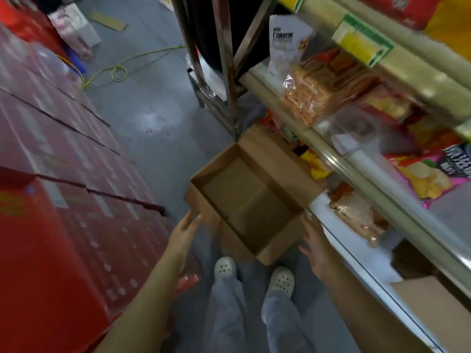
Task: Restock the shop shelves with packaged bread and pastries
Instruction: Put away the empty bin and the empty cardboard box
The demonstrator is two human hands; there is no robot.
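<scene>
An open brown cardboard box sits on the grey floor in front of my feet, and nothing shows inside it. My left hand hangs by the box's near left corner with fingers straight, holding nothing. My right hand hovers at the box's near right corner, fingers spread, also holding nothing. On the shelves to the right lie packaged bread and pastries: a clear bag of sliced bread on the middle shelf and a wrapped pastry on the low white shelf.
Red stacked cartons wall the left side of the aisle. A metal rack frame stands beyond the box. A yellow cable lies on the floor. Colourful snack bags fill the right shelves. Another cardboard box sits low right.
</scene>
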